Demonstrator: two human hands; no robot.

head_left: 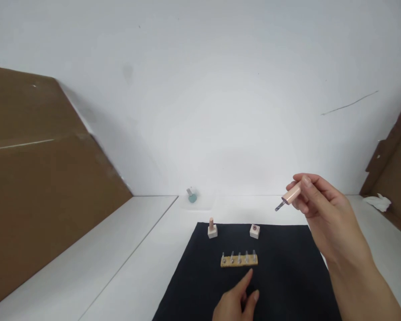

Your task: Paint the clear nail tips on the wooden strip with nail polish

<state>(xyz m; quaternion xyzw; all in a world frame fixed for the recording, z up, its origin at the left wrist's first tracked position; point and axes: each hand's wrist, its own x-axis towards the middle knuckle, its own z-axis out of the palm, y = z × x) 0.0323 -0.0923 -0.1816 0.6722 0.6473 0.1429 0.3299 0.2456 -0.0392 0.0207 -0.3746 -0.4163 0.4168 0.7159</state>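
Observation:
My right hand (pixel 316 196) is raised at the right, its fingers closed round the pink cap of a nail polish brush (pixel 291 194). The brush tip points down and to the left, in the air. My left hand (pixel 236 299) is low in the middle, index finger and thumb apart, with nothing between them. Just beyond its index fingertip lies a yellowish strip (pixel 239 261) with several clear nail tips standing upright on it. An uncapped nail polish bottle (pixel 254 231) stands behind the strip. To its left is a capped nail polish bottle (pixel 212 231) with a pink cap.
A black cloth (pixel 280 272) covers part of the white table (pixel 133 258). At the back is a small bluish-green bottle (pixel 191 196), tilted, on a clear sheet. Brown boards (pixel 36 178) flank the left side. A crumpled white tissue (pixel 377 202) lies at the right.

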